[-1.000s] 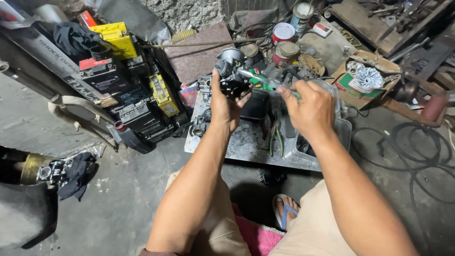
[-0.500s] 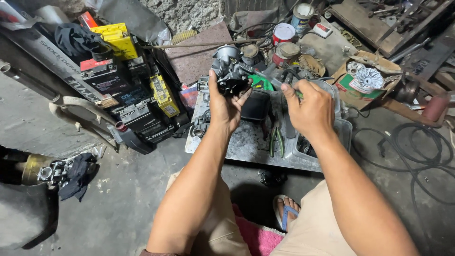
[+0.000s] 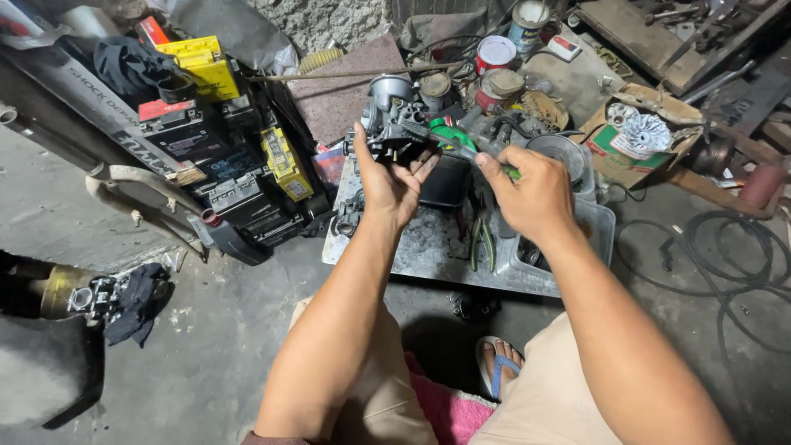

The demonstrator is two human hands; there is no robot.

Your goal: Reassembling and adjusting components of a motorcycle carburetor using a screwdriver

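the left hand [image 3: 394, 183] is gripping a carburetor [image 3: 394, 124], likely heavy, rigid metal, best held by its body; the right hand [image 3: 535, 198] is clenching a green-handled screwdriver [image 3: 461, 142].

We see a grey and black metal carburettor [image 3: 394, 124], held upright in the air above the far left corner of the metal tray [image 3: 428, 247]. A green-handled screwdriver [image 3: 461, 144] lies nearly level, its tip against the carburettor's right side.
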